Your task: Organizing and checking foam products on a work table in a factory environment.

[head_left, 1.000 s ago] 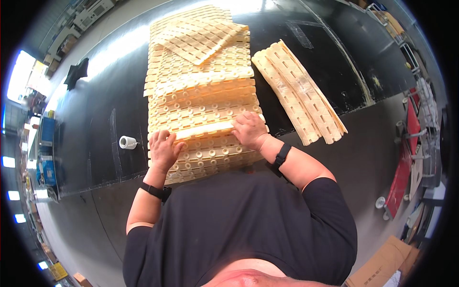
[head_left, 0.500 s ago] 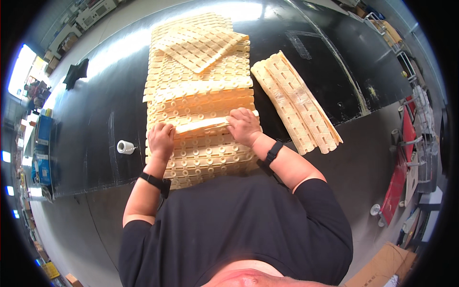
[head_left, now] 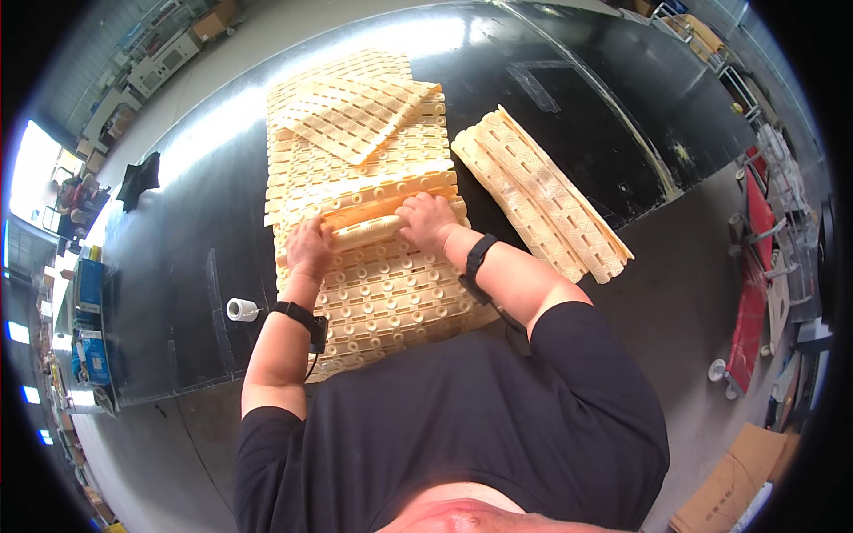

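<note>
A cream, slotted suction-cup mat (head_left: 386,298) lies over the table's near edge, its round cups facing up. Across its middle runs a raised fold (head_left: 366,232). My left hand (head_left: 309,249) grips the fold's left end, its fingers curled over the mat. Toward the right end, my right hand (head_left: 426,220) has its fingers bent over the same fold; its thumb is hard to make out. Beyond my hands, more cup-side-up matting continues, with a patterned mat piece (head_left: 360,115) lying askew on top. To the right lies a folded mat (head_left: 542,195), patterned side up.
The black table (head_left: 604,133) extends to both sides. A white roll (head_left: 242,310) sits left of my left forearm, and a black object (head_left: 139,180) lies farther off. Blue boxes (head_left: 90,284) stand at the left edge. A red cart (head_left: 755,311) is at the right.
Both hands have pushed the fold farther from me, and it now looks rounder and more rolled. More of the cup-covered matting shows on my side of it. The view has shifted slightly.
</note>
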The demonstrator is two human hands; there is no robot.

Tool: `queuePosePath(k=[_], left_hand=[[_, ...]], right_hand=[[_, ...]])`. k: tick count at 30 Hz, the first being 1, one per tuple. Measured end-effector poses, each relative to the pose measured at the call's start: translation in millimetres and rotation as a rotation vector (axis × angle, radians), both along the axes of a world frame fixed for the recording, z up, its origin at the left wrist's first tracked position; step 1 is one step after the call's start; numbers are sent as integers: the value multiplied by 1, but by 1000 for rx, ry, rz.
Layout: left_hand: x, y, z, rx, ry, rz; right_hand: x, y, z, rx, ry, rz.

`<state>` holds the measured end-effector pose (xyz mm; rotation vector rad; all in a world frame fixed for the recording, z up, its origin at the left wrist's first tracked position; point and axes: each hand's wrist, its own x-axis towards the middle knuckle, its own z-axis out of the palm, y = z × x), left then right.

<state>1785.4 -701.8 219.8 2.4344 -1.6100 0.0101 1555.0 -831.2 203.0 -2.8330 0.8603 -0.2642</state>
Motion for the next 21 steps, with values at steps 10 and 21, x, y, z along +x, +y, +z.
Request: queuePosePath(k=[10,21], left_hand=[[5,47,52,-52,-104,-428],[-103,154,-12,92,-15,-138]], right_hand=[[-17,29,61,228,-74,104],[-54,102,10,-66,-205,165]])
